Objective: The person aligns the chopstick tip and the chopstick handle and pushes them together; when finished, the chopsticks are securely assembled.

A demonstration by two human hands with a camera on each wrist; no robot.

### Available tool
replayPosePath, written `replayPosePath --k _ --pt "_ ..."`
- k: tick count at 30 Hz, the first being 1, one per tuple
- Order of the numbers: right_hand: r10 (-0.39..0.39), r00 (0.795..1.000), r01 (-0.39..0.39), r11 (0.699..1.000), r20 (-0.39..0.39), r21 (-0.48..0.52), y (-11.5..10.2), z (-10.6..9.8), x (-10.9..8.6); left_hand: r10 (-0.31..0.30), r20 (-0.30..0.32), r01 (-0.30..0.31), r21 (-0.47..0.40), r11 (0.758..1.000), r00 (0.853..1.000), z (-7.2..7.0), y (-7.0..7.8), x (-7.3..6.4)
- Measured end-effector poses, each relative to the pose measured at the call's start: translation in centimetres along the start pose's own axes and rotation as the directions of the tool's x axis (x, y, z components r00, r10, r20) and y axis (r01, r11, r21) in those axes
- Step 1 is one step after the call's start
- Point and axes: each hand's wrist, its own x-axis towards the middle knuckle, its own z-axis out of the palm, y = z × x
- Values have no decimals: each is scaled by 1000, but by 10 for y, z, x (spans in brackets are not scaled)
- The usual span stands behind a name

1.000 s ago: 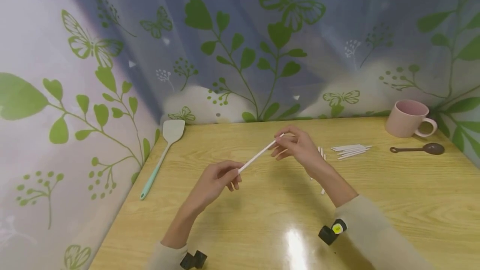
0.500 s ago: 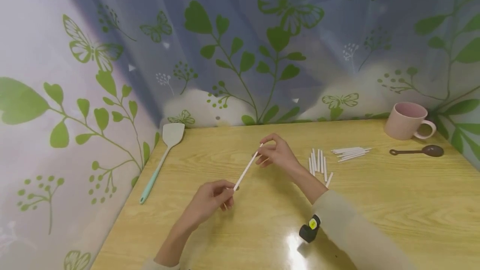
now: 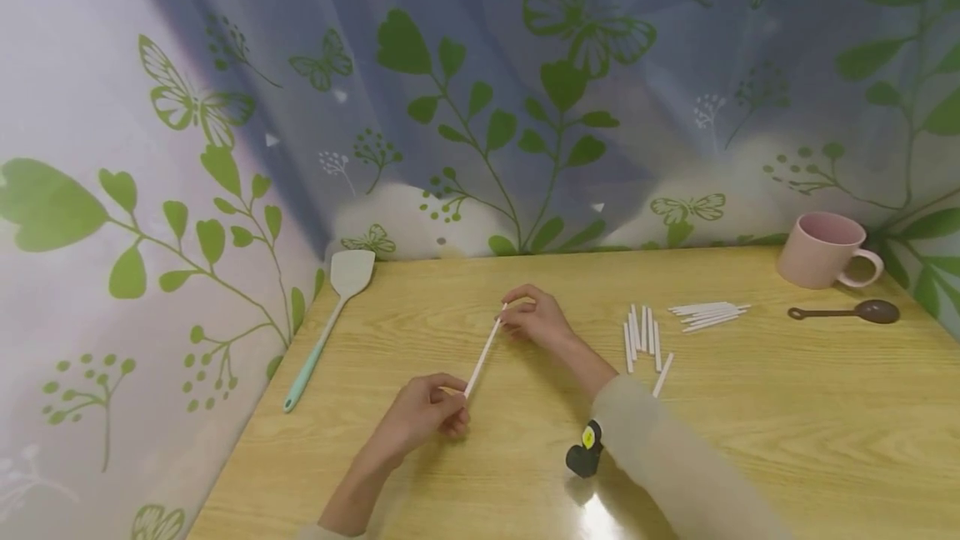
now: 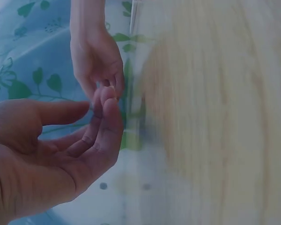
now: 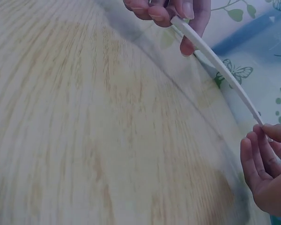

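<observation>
A slim white stick (image 3: 484, 357) spans the gap between both hands, slanting over the middle of the table in the head view. Finger and thumb of my left hand (image 3: 429, 422) pinch its near end. At its far end, the right hand (image 3: 536, 319) pinches it with thumb and fingertips. In the right wrist view the stick (image 5: 225, 70) looks slightly curved, running from the left hand's fingers (image 5: 161, 14) down to the right hand (image 5: 267, 173). The left wrist view has the left hand (image 4: 61, 150) in front of the right hand (image 4: 93, 61), with the stick hidden there.
Several white sticks (image 3: 642, 330) lie in a loose group right of the right hand, with another bundle (image 3: 708, 316) beyond. A brown spoon (image 3: 847, 312) and pink mug (image 3: 825, 252) stand at the right. A spatula (image 3: 330, 323) lies left on the wooden table (image 3: 810, 423); a patterned curtain (image 3: 480, 107) hangs behind.
The right hand has moved left, bringing the stick to a steeper slant. The left hand has come lower, toward me. The loose group of sticks, earlier behind the right forearm, is now uncovered.
</observation>
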Motion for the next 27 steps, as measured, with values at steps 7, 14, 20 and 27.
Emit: replayPosePath --k 7,14,20,27 --pt "14 999 -15 999 -32 -47 5 12 10 -27 17 27 -46 999 1000 1 -3 -2" --pt "17 1000 -18 996 -10 -83 6 20 13 -46 56 49 -52 997 997 1 -6 -5" --pt "17 1000 -18 995 -17 -102 5 24 16 -75 79 80 -58 995 994 2 -7 -5" --pt "27 999 -32 991 -43 -133 3 29 19 -75 109 82 -63 995 991 2 -7 -4"
